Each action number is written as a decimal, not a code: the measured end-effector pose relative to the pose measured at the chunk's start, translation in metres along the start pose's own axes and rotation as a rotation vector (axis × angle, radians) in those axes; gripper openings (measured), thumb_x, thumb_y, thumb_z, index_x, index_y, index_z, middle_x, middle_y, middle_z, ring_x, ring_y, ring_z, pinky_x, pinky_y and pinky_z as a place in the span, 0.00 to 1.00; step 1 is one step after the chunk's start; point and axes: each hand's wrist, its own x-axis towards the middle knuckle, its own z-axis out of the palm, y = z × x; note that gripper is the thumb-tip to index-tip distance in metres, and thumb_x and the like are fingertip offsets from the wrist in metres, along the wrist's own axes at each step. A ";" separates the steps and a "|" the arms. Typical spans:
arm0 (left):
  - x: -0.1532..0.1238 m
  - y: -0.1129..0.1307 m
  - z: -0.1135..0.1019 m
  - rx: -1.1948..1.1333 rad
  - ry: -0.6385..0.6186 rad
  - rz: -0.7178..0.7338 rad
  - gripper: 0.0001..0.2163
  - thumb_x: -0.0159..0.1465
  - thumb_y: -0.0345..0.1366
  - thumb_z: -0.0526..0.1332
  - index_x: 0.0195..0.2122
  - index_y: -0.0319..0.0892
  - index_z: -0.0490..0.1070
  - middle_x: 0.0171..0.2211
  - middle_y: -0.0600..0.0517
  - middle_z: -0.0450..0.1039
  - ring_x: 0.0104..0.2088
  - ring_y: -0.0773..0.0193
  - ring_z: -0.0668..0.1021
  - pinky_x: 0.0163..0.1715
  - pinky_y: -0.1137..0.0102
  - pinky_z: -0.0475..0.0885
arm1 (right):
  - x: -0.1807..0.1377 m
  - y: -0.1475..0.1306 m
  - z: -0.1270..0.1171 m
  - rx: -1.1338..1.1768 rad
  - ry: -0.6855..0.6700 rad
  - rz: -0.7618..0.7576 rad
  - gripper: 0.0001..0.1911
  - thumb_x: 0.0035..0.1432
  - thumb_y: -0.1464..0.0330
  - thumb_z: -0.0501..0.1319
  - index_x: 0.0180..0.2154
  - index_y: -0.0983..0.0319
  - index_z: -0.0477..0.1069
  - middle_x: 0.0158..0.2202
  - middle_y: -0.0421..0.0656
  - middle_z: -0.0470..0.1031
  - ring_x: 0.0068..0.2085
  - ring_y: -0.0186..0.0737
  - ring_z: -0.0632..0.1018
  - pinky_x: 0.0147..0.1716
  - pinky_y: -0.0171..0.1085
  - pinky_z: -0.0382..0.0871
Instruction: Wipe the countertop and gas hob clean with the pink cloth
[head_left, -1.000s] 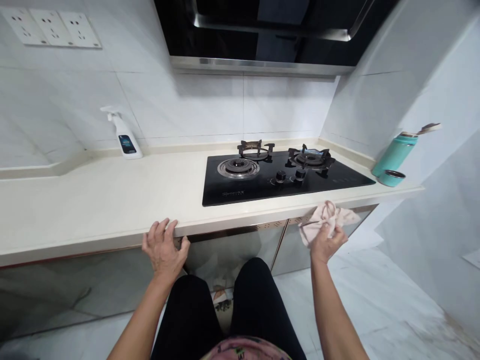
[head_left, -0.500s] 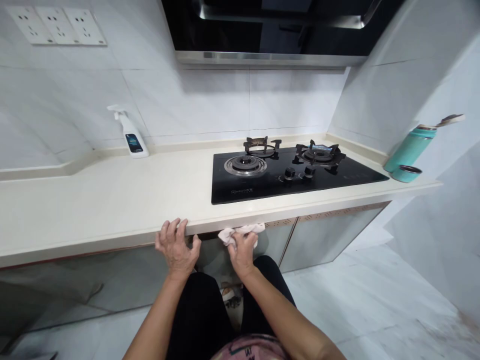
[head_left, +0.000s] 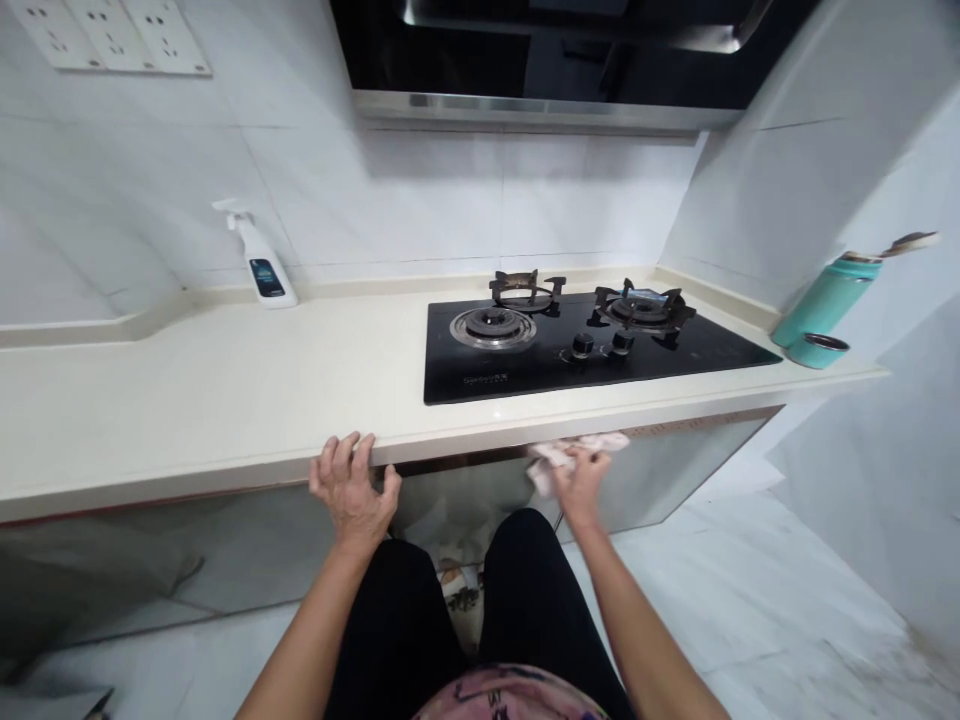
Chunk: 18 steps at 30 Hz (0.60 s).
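My left hand [head_left: 351, 488] grips the front edge of the cream countertop [head_left: 225, 400], fingers curled over the lip. My right hand [head_left: 579, 484] presses a pale pink cloth [head_left: 559, 452] against the strip at the top of the cabinet doors, just under the counter's edge and below the black gas hob [head_left: 585, 345]. The fingers are closed on the cloth, which bunches out to both sides of the hand.
A white spray bottle [head_left: 259, 260] stands by the back wall. A teal flask [head_left: 821, 298] and its cap [head_left: 817, 349] sit at the counter's right end. A range hood [head_left: 540, 60] hangs above. Grey cabinet doors [head_left: 675, 470] run below; my legs are in front.
My right hand with the cloth swept left along the cabinet top strip, then back to the right to below the hob's middle. My left hand stayed on the counter edge.
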 end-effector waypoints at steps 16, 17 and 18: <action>-0.020 0.012 -0.008 -0.054 -0.082 -0.049 0.26 0.69 0.40 0.59 0.67 0.42 0.64 0.70 0.34 0.61 0.76 0.38 0.54 0.72 0.40 0.47 | -0.065 -0.107 0.063 0.282 -0.136 0.113 0.17 0.58 0.59 0.60 0.47 0.59 0.72 0.48 0.46 0.60 0.48 0.47 0.71 0.58 0.50 0.71; -0.031 0.012 -0.009 -0.080 -0.076 -0.049 0.26 0.69 0.40 0.60 0.68 0.41 0.63 0.72 0.33 0.57 0.76 0.38 0.53 0.72 0.40 0.49 | -0.075 -0.121 0.070 0.318 -0.177 0.098 0.17 0.59 0.59 0.60 0.48 0.59 0.72 0.48 0.47 0.61 0.48 0.47 0.72 0.57 0.50 0.71; -0.044 0.012 -0.009 -0.118 -0.070 -0.068 0.28 0.69 0.41 0.61 0.69 0.41 0.62 0.73 0.32 0.55 0.77 0.37 0.53 0.71 0.40 0.52 | -0.084 -0.134 0.075 0.350 -0.219 0.086 0.17 0.60 0.60 0.60 0.48 0.59 0.73 0.48 0.47 0.61 0.49 0.48 0.72 0.58 0.50 0.71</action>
